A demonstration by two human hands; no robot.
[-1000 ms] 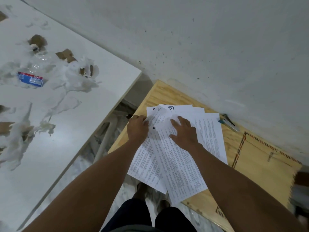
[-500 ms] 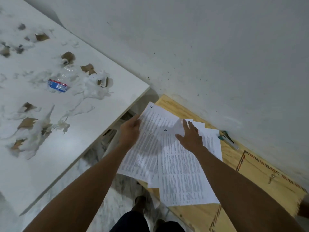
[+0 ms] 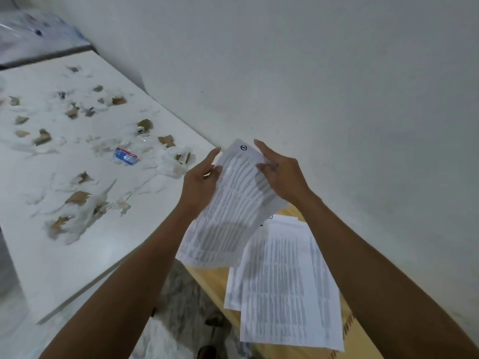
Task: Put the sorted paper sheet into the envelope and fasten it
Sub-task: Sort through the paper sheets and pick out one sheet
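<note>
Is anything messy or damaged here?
Yes. The white table on the left is strewn with torn brown and white paper scraps around a small blue packet. The printed sheets on the wooden table lie fanned askew.

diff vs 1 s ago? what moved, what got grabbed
Both hands came up off the wooden table: left hand and right hand now hold a printed sheet raised in the air. Earlier they pressed on the fanned pile. The remaining sheets still lie on the table.
</note>
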